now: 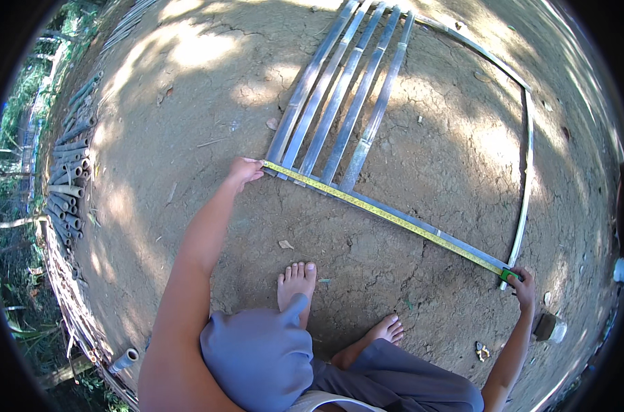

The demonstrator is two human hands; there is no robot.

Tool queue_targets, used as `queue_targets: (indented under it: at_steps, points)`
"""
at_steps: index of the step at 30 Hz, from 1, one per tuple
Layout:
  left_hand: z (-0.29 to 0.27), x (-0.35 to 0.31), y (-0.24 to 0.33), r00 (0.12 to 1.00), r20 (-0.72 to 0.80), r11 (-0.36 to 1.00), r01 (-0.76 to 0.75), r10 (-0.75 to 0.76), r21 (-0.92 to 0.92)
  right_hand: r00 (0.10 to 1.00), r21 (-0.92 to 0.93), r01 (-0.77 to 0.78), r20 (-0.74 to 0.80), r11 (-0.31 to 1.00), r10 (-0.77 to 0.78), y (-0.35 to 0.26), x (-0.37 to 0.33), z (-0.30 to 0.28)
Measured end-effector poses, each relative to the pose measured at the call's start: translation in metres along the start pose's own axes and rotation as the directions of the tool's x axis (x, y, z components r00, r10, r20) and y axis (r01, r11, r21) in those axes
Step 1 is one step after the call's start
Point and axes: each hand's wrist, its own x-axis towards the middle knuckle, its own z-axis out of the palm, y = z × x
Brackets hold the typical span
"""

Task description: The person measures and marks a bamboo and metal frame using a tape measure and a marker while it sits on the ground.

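A yellow measuring tape (387,214) is stretched straight along the near crosspiece (456,237) of a bamboo frame lying on the dirt. My left hand (245,170) pinches the tape's free end at the frame's near left corner. At the near right corner, my right hand (525,285) is closed around the green tape measure case (509,275). Several split bamboo slats (346,82) run side by side away from the crosspiece, grouped at the frame's left. On the right, a bare bamboo strip (527,172) forms the side, joining a far strip (477,47).
Cut bamboo poles (68,196) are piled along the left edge, with another hollow tube (124,360) nearer me. A clear jar with a dark end (551,328) lies right of my right forearm. Small scraps (482,351) sit on the ground. My bare feet (297,283) are near the crosspiece.
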Motion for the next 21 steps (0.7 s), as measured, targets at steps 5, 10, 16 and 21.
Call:
queue_targets:
  at_steps: [5,10,16,21]
  points:
    - [-0.008,0.008,-0.009,0.999,-0.027,1.0,-0.021,0.021,-0.007,0.997,0.001,-0.058,-0.05,0.998,0.058,0.012,0.011,-0.005]
    - [0.005,0.017,-0.003,1.0,0.0,0.997,-0.029,0.029,0.075,0.989,0.078,0.012,-0.15,0.997,-0.001,0.054,0.016,-0.024]
    - [-0.025,0.023,-0.014,0.996,0.084,0.995,0.035,-0.043,0.091,0.98,-0.053,-0.092,-0.181,0.994,0.081,0.061,0.031,-0.038]
    - [-0.021,0.027,-0.007,0.994,0.101,0.995,0.041,-0.051,0.095,0.961,-0.029,-0.15,-0.24,0.988,0.139,0.095,0.021,-0.048]
